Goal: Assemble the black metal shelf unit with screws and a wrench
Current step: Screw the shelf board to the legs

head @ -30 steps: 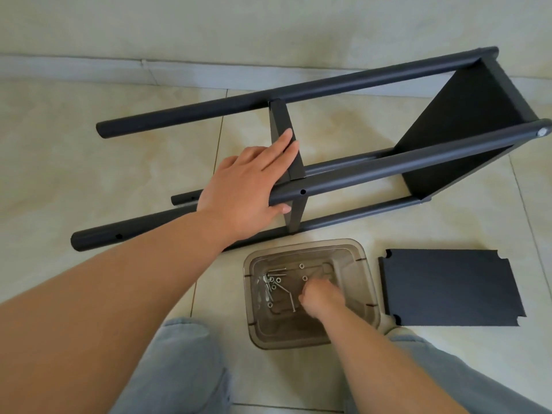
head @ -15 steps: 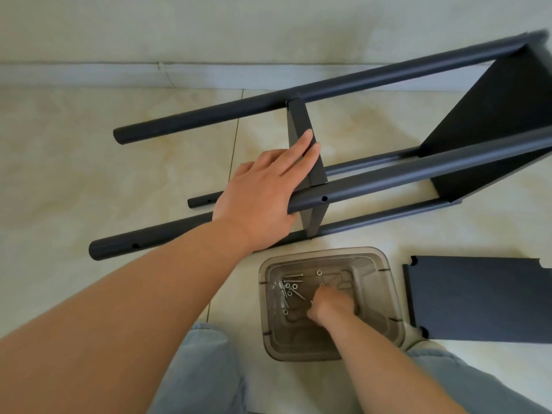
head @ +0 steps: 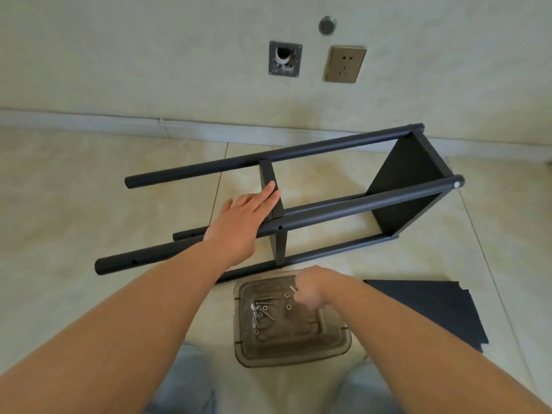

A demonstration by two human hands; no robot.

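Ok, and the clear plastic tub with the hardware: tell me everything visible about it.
The clear plastic tub is a smoky, see-through rectangular container with rounded corners and a flared rim. It sits open and upright on the tiled floor between the person's knees, just in front of the shelf frame. Loose silver screws and washers lie on its bottom, mostly to its left side. The right hand is above its far edge with its fingers curled, apparently pinching a screw.

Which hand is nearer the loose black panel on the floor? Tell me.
Right. The right hand is over the plastic tray, just beside the loose panel; the left hand rests on the frame, farther away.
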